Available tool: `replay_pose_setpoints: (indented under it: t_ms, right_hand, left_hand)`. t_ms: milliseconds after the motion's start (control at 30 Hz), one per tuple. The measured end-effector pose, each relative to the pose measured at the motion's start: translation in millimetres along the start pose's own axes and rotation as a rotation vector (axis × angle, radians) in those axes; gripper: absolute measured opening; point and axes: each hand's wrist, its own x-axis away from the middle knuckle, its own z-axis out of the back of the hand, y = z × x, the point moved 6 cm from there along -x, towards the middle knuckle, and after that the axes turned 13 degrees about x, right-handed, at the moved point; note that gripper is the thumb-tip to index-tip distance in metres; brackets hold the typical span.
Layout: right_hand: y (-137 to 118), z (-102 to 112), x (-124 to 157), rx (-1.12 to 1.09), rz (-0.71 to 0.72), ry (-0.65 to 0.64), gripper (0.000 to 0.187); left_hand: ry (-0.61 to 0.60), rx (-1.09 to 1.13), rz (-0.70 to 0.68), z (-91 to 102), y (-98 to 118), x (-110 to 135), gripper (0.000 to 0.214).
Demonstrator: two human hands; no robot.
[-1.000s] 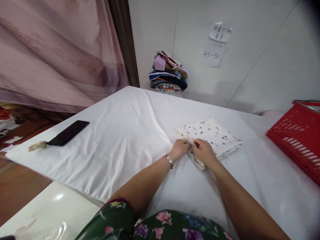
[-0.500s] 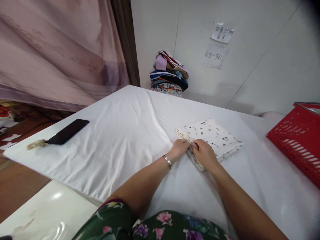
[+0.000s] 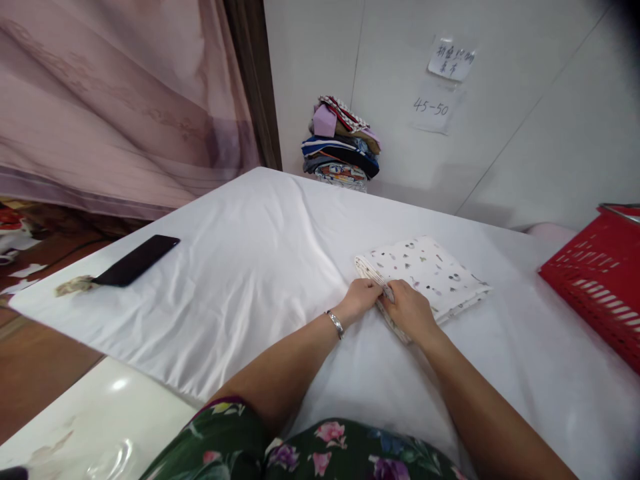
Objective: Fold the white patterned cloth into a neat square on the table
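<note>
A folded white cloth with small dark prints [image 3: 425, 273] lies on the white sheet [image 3: 240, 280] covering the table. My left hand [image 3: 361, 297] and my right hand [image 3: 407, 308] meet at the cloth's near edge. The fingers of both are curled and pinch the stacked layers of that edge. A silver bracelet [image 3: 337, 323] circles my left wrist.
A black phone [image 3: 137, 260] lies near the table's left edge, with a small crumpled scrap [image 3: 73, 285] beside it. A pile of folded coloured clothes [image 3: 343, 143] sits against the back wall. A red plastic basket [image 3: 600, 280] stands at the right. Pink curtain hangs at left.
My hands stay at the cloth's near edge with almost no movement. The view has shifted slightly.
</note>
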Motion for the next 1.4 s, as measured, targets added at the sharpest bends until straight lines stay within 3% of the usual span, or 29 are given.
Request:
replay_pose_setpoints:
  t_ms: [100,267,400,667,867,1100,1400]
  right_hand:
    - [7.3,-0.6,-4.3,-0.133,0.012,0.037,0.012]
    - [18.1,0.1,-8.8,-0.305,-0.021,0.049,0.014]
    - [21.4,-0.9,-9.3,-0.346,-0.057,0.06,0.016]
    - [22.3,1.0,-8.8,-0.396,-0.081,0.074,0.015]
    - [19.3,-0.4,-9.2,-0.365,-0.058,0.094,0.015]
    - [11.6,1.6,-5.3,-0.249,-0.001,0.112,0.014]
    - [-11.4,4.7,6.3,0.086,0.012,-0.063,0.012]
  left_hand:
    - [-0.007,0.055,0.002,1.6,0.1,0.0,0.019]
    - [0.114,0.023,0.024,16.0,-6.8,-2.2,0.018]
    - [0.048,-0.097,0.056,17.1,-11.7,-1.2,0.023]
    - [-0.004,-0.077,0.06,16.1,-11.6,-3.0,0.025]
    - [-0.043,-0.03,0.08,5.0,-9.5,-5.6,0.028]
    - [0.042,0.056,0.093,0.3,-7.4,-3.0,0.02]
    - [0.021,0.052,0.053,1.0,-10.6,-1.9,0.02]
